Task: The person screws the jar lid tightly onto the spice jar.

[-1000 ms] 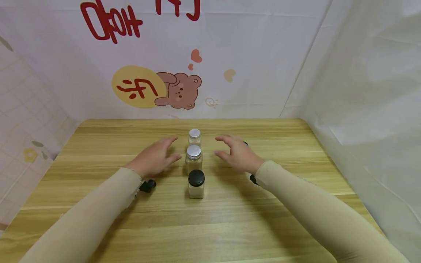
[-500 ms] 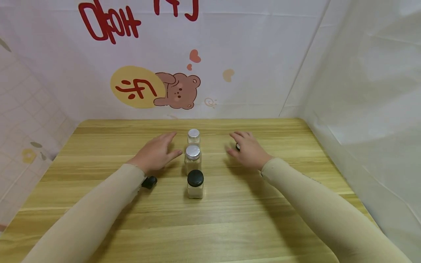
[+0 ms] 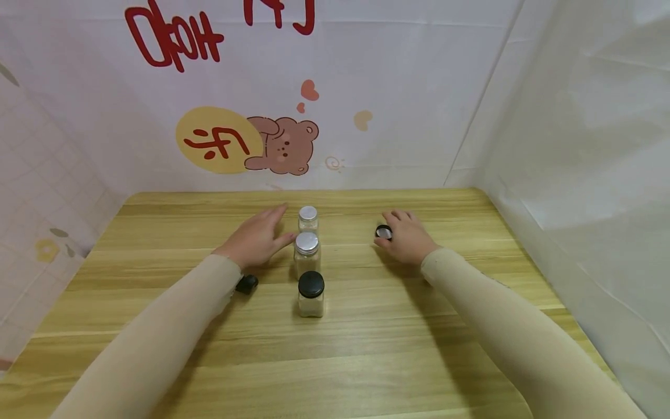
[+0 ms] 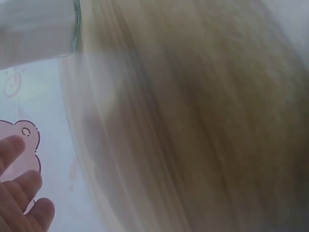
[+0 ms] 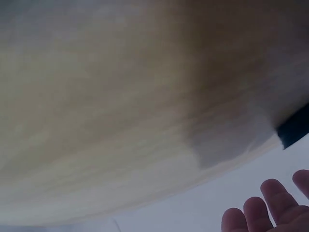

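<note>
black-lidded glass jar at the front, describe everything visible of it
The squarish, clear glass-looking jar has a round, shiny black lid on top. It stands upright on the yellowish wood-grain table, nearest the camera of three jars. The left hand and right hand are clear of it. Whether it touches the silver-lidded glass jar behind is hidden.

Printed bear (image 3: 285, 146) on white backdrop (image 3: 408, 87), yellow disc (image 3: 230, 162) abutting bear at left, coral hearts (image 3: 309, 91) above bear, red lettering (image 3: 175, 36) well above bear, wood-grain table (image 3: 340, 361) below bear

BLOCK: three jars (image 3: 307, 265) | PASS: between jars and black-rimmed lid (image 3: 384, 233)
</note>
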A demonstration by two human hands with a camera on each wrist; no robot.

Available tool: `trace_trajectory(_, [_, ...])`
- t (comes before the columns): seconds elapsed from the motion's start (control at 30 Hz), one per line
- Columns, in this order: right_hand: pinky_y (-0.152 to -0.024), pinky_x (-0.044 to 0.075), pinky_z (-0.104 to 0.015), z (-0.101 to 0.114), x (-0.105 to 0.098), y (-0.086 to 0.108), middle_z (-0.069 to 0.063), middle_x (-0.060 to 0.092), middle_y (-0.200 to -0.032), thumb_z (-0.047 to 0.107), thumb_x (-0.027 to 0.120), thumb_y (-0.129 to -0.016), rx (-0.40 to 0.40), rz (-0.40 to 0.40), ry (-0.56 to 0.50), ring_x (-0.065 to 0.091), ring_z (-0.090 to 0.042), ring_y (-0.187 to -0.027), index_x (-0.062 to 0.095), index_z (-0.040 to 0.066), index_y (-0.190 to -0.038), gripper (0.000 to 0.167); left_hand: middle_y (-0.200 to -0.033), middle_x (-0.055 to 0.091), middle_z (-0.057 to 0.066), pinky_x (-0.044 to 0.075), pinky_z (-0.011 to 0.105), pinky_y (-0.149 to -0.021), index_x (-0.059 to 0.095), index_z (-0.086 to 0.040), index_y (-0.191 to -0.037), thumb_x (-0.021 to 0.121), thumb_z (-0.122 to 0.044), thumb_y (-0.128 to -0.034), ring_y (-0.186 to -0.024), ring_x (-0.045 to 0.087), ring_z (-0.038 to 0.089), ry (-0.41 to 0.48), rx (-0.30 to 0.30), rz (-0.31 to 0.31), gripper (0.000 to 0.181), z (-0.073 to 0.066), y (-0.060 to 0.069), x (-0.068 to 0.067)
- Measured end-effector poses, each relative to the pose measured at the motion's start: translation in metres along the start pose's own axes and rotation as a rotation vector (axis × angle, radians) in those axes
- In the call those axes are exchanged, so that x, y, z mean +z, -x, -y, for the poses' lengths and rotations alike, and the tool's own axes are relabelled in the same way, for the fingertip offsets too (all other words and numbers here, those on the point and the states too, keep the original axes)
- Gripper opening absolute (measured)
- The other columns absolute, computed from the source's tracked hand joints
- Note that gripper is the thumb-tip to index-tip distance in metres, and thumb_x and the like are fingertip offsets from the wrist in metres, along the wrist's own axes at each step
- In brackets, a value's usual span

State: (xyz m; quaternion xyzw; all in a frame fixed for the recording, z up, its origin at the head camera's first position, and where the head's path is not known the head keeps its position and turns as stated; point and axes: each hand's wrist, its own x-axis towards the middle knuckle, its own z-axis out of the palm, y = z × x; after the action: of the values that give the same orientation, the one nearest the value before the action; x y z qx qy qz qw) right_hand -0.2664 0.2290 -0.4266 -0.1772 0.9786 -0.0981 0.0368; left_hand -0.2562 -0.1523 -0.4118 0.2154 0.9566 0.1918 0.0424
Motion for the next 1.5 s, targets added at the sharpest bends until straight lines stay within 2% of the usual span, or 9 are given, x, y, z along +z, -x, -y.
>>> trace_trajectory(0.13, [-0.126, 0.027, -0.057, -0.002, -0.001, 0.000, -0.026, 0.047, -0.157, 0.049, 0.063, -0.103, 0.012, 0.019, 0.038, 0.039, -0.046, -0.147, 0.042, -0.001, -0.158, 0.077, -0.175, 0.024, 0.012, 0.020, 0.056, -0.131, 0.018, -0.012, -0.170, 0.050, -0.057, -0.1073, -0.161, 0.023, 0.040, -0.036, 0.000, 0.005, 0.084, -0.003, -0.004, 0.001])
trace_trajectory(0.3, [-0.125, 0.029, -0.058, -0.002, -0.005, 0.002, -0.026, 0.051, -0.154, 0.048, 0.065, -0.103, 0.031, 0.049, 0.045, 0.042, -0.046, -0.146, 0.047, -0.001, -0.154, 0.074, -0.175, 0.024, 0.015, 0.018, 0.058, -0.131, 0.019, -0.011, -0.169, 0.050, -0.054, -0.1081, -0.161, 0.020, 0.045, -0.062, 0.000, 0.027, 0.081, -0.010, -0.007, -0.001])
trace_trajectory(0.47, [-0.124, 0.030, -0.058, -0.004, -0.005, 0.002, -0.026, 0.053, -0.152, 0.048, 0.065, -0.103, 0.038, 0.076, 0.058, 0.045, -0.046, -0.144, 0.047, -0.002, -0.154, 0.074, -0.173, 0.029, 0.015, 0.019, 0.056, -0.132, 0.023, -0.011, -0.168, 0.051, -0.049, -0.1089, -0.161, 0.023, 0.042, -0.042, 0.000, 0.024, 0.076, -0.015, -0.011, -0.001])
trace_trajectory(0.67, [-0.122, 0.033, -0.057, -0.004, -0.003, 0.001, -0.025, 0.057, -0.149, 0.048, 0.066, -0.103, 0.025, 0.067, 0.079, 0.050, -0.044, -0.140, 0.051, -0.002, -0.150, 0.071, -0.170, 0.036, 0.013, 0.025, 0.053, -0.131, 0.030, -0.010, -0.166, 0.056, -0.043, -0.1085, -0.159, 0.030, 0.035, 0.032, 0.004, 0.024, 0.071, -0.018, -0.017, 0.001])
trace_trajectory(1.03, [-0.118, 0.036, -0.058, -0.003, -0.001, 0.001, -0.024, 0.060, -0.145, 0.044, 0.068, -0.102, 0.037, 0.063, 0.070, 0.050, -0.046, -0.137, 0.057, 0.001, -0.144, 0.061, -0.169, 0.038, 0.007, 0.027, 0.054, -0.130, 0.037, -0.022, -0.164, 0.056, -0.061, -0.1038, -0.159, 0.032, 0.032, 0.099, 0.012, 0.023, 0.074, -0.016, -0.023, 0.004])
trace_trajectory(1.23, [-0.115, 0.039, -0.061, -0.004, 0.000, 0.000, -0.023, 0.060, -0.145, 0.043, 0.068, -0.102, 0.050, 0.061, 0.053, 0.049, -0.047, -0.136, 0.059, 0.003, -0.143, 0.058, -0.170, 0.037, 0.007, 0.026, 0.056, -0.130, 0.039, -0.023, -0.163, 0.055, -0.063, -0.1032, -0.159, 0.031, 0.033, 0.123, -0.006, 0.044, 0.073, -0.018, -0.022, 0.002])
trace_trajectory(1.5, [-0.118, 0.038, -0.061, -0.001, 0.000, 0.000, -0.022, 0.061, -0.144, 0.038, 0.066, -0.104, 0.044, 0.068, 0.065, 0.049, -0.046, -0.137, 0.058, 0.001, -0.143, 0.054, -0.170, 0.036, 0.009, 0.025, 0.056, -0.130, 0.038, -0.021, -0.164, 0.054, -0.064, -0.1033, -0.159, 0.030, 0.035, 0.103, -0.015, 0.055, 0.076, -0.019, -0.023, 0.001])
